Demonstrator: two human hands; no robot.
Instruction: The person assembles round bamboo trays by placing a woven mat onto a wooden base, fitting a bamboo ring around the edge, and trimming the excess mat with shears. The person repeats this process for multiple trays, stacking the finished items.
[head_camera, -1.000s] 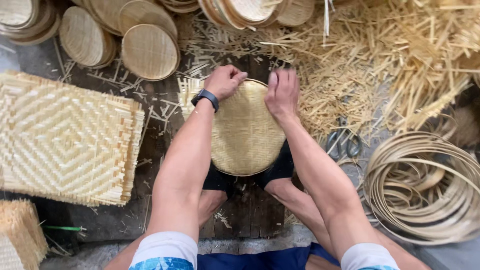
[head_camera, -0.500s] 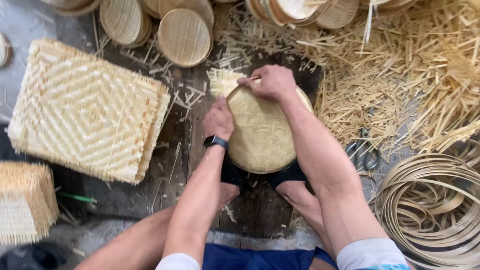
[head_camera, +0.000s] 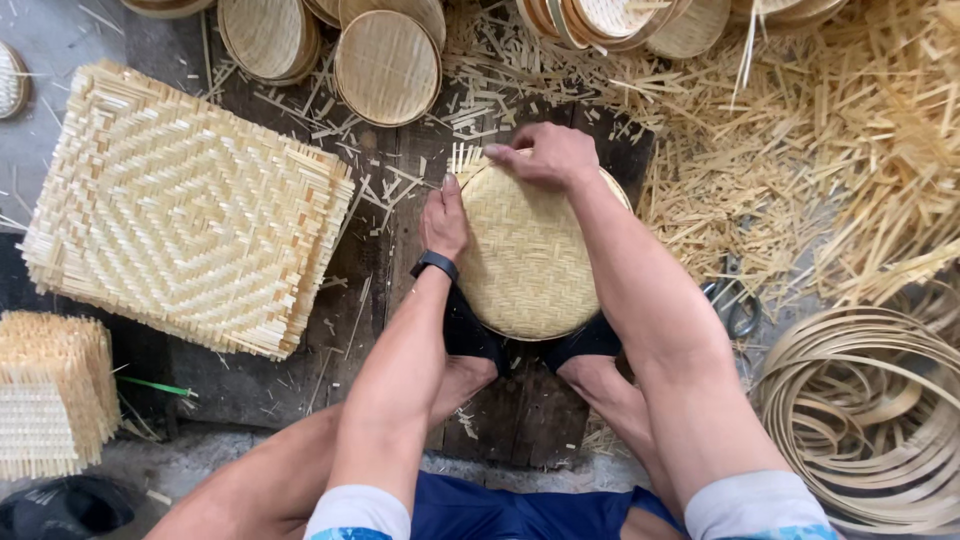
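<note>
A round woven bamboo tray (head_camera: 530, 255) lies on a dark wooden board (head_camera: 400, 160), pinned at its near edge by my two feet. My left hand (head_camera: 444, 215), with a black wristband, presses flat against the tray's left rim. My right hand (head_camera: 545, 152) curls over the far rim, fingers closed on the edge where loose strip ends stick out.
A stack of square woven mats (head_camera: 185, 205) lies to the left, a smaller stack (head_camera: 50, 400) at the near left. Finished round trays (head_camera: 388, 65) lean at the back. Bamboo offcuts (head_camera: 840, 150) cover the right; coiled bamboo strips (head_camera: 870, 410) and scissors (head_camera: 735, 300) sit near right.
My left hand slid from the tray's far rim down to its left side. My right hand shifted left along the far rim. The view moved left.
</note>
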